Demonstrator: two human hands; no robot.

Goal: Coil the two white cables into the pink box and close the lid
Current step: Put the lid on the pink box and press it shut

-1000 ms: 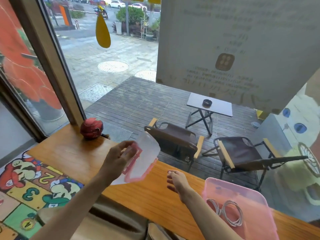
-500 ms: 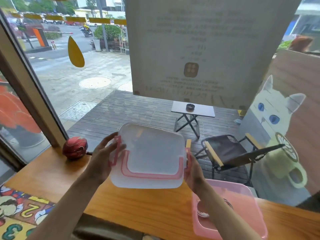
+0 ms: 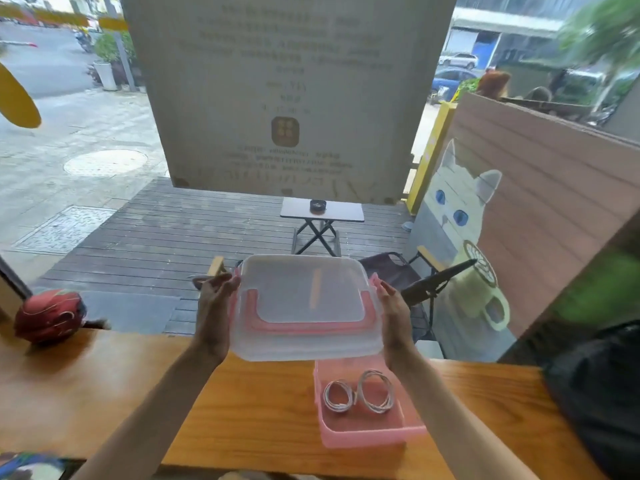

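Bright daylight through window point(image 3: 104, 168); motion blur at edges; wide-angle bending; centre fairly sharp.

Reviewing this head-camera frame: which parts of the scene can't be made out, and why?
- Far rim of the pink box: hidden behind the lid held by the left hand and right hand.
- Cable and cable connectors: too small to tell.
- Red object on the counter: motion-blurred.
- Dark bag: cut off by the right edge.
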